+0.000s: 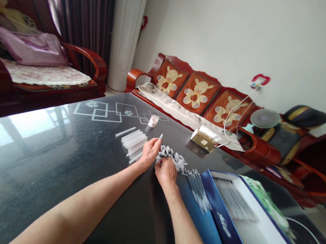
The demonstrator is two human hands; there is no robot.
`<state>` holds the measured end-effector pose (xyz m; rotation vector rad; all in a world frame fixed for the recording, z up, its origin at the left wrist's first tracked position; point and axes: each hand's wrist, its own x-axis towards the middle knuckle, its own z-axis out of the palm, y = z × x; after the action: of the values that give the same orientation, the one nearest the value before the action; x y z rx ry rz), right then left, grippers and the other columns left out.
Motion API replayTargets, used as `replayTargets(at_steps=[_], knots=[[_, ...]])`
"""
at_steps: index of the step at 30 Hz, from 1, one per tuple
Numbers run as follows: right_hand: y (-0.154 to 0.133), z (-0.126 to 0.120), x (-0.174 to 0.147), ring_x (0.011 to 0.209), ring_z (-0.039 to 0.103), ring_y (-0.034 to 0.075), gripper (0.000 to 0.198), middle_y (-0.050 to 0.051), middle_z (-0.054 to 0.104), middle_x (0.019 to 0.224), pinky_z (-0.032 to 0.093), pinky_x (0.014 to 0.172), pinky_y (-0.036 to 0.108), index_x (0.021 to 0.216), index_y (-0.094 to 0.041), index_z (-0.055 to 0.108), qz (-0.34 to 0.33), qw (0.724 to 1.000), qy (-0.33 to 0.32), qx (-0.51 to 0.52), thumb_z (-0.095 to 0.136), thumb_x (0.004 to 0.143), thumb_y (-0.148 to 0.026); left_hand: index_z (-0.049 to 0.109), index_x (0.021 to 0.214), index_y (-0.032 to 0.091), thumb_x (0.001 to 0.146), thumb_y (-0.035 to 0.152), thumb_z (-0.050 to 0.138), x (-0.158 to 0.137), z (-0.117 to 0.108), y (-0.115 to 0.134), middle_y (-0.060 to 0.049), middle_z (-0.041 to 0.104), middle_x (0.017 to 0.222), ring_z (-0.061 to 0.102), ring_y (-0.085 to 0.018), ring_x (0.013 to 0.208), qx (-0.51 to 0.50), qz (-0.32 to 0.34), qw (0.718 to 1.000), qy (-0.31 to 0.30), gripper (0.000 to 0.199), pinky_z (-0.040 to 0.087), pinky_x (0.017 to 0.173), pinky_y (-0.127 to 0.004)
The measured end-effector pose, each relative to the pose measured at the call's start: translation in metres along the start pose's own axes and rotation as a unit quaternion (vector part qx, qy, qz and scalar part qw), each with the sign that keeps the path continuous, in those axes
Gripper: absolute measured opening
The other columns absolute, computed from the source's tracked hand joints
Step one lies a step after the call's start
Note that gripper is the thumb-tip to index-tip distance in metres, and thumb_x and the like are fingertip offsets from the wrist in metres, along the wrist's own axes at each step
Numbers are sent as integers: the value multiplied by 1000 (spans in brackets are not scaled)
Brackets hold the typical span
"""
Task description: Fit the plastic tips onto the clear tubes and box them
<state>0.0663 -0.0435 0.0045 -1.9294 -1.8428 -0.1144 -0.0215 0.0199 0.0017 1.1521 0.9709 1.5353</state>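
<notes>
My left hand [150,152] is closed around a slim pen [161,136], whose pointed tip sticks up past the thumb. Close beside it, my right hand [167,172] reaches with curled fingers into a pile of small white and black pen caps [177,159]; its fingertips are partly hidden, so what they grip does not show. Left of my hands lies a row of whitish pen barrels [133,144], with one stray barrel [125,132] at its far end. Right of the caps, a bundle of thin, clear and dark pen refills [198,188] rests by a blue box.
The open blue box [225,224] holds more thin refills [236,199]. A green packet [266,199] lies along its right side. A small white roll [153,121] and a cardboard box [203,140] with a white cable stand farther back on the dark glossy table [49,165].
</notes>
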Motion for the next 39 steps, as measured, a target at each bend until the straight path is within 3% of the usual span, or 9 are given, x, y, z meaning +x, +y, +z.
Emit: replayTargets(at_steps=[3,5,9,13,18,22,34,36,39], knots=[[13,-7,-4,81,64,25,16,13,67,87,47,75,37,86,-18,67,-9,993,45,112,52,82,-24,64,78,16,86,46,50,-4,2,1,4,50,53,42,-8,47,29,31,999,-18,34,34,49,-20],[30,-11,-11,80,64,24,23,10,69,86,49,73,36,93,-19,65,33,970,54,235,51,85,-34,66,92,15,86,43,50,-9,4,2,4,51,54,46,-9,50,49,43,997,-51,32,37,52,-20],[67,-15,-29,71,64,21,36,8,71,87,48,56,30,103,-20,64,182,869,39,458,56,81,-49,67,109,16,87,39,49,-22,7,4,3,55,55,50,-12,53,119,73,973,-184,36,41,56,-22],[82,-17,-34,81,65,23,35,8,70,92,49,55,29,101,-23,63,224,789,83,566,60,76,-47,68,113,16,88,35,47,-35,8,9,0,63,63,54,-13,56,233,132,922,-281,37,43,59,-23],[82,-24,-26,86,67,25,26,10,70,99,55,67,35,94,-23,59,220,779,81,582,54,76,-40,66,116,16,90,32,43,-40,9,7,-6,70,75,63,-16,63,321,178,872,-324,38,46,65,-25],[80,-24,-23,79,67,23,19,8,69,83,55,72,37,86,-21,58,233,744,93,619,55,72,-32,65,116,18,92,32,42,-42,10,2,-7,71,76,66,-18,68,359,200,847,-337,37,46,66,-25],[80,-21,-23,66,61,16,16,1,65,68,51,63,30,79,-18,63,255,708,104,651,59,67,-27,63,117,20,92,30,41,-45,9,5,-7,72,83,68,-19,77,382,205,825,-362,35,47,69,-24],[82,-18,-23,66,60,15,17,0,65,69,51,62,28,78,-18,65,246,712,100,650,62,65,-29,64,115,21,92,29,41,-46,9,7,-6,71,83,68,-18,77,387,206,820,-369,33,46,68,-24],[86,-13,-25,68,60,15,19,1,67,77,49,59,26,79,-17,68,206,755,86,617,64,68,-32,65,110,21,92,27,41,-47,9,9,-4,69,78,66,-16,72,398,206,810,-378,30,44,65,-22]])
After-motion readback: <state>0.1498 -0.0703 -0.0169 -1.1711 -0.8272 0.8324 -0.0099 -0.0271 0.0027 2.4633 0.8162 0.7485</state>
